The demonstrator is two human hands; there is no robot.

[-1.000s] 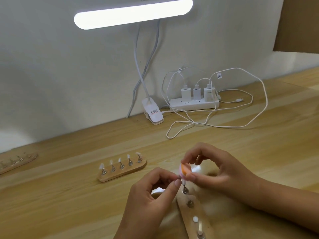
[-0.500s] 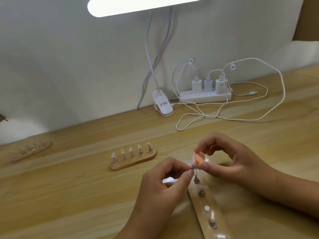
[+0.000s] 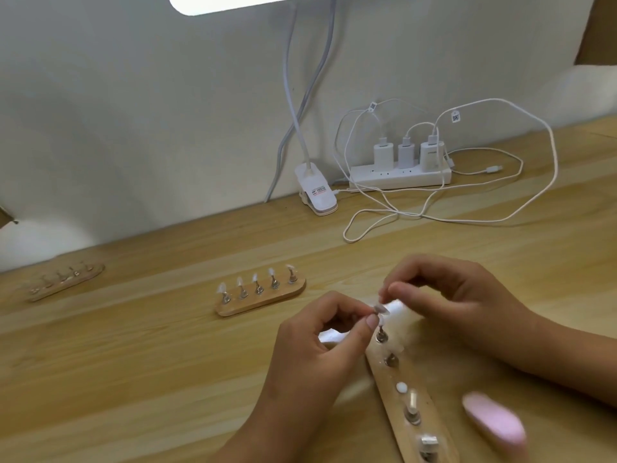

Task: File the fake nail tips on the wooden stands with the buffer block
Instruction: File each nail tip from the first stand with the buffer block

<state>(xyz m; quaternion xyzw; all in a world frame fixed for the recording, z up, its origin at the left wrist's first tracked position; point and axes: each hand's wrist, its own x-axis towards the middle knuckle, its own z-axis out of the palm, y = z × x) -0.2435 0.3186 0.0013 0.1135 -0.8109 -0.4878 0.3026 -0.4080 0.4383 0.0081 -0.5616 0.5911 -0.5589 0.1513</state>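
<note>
Risk: the nail tip (image 3: 379, 309) popping off the near wooden stand (image 3: 399, 412). The left hand (image 3: 320, 345) pinches it; the right hand (image 3: 457, 295) curls beside it (gripping anything? cannot tell). The buffer block (image 3: 494, 424), blurred, is down on the table (image 3: 133, 362), so a stray tug could do it.

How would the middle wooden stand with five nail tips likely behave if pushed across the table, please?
The wooden stand lies low and flat, so it would probably slide rather than tip. Its nail tips perch on thin upright pegs, so a knock might dislodge one.
</note>
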